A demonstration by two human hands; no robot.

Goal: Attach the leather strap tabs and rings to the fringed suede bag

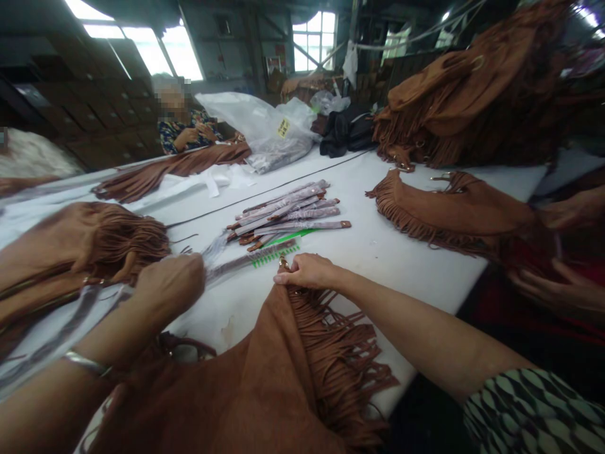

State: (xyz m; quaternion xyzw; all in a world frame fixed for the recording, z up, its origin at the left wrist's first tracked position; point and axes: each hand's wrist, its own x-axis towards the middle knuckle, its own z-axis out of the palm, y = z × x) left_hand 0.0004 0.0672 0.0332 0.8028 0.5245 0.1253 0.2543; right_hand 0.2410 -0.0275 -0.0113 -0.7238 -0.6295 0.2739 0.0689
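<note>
In the head view, my right hand (309,271) pinches the corner of a brown suede bag (265,372) just below its gold metal clasp (283,261). Long fringe (338,347) hangs from that bag's right side. My left hand (172,280), somewhat blurred, is a closed fist at the near end of a plastic-wrapped strap (236,263), and clear plastic shows at its knuckles. Beyond both hands lies a pile of wrapped straps (293,211) with brown ends. Beside the strap is a green toothed strip (276,254).
Another fringed bag (61,246) lies at the left. On the right, a co-worker's hands (562,277) hold a brown fringed bag (454,208). Stacked bags (463,101) rise behind it. A big plastic bag (265,123) and another seated person (186,126) are across the white table (359,265).
</note>
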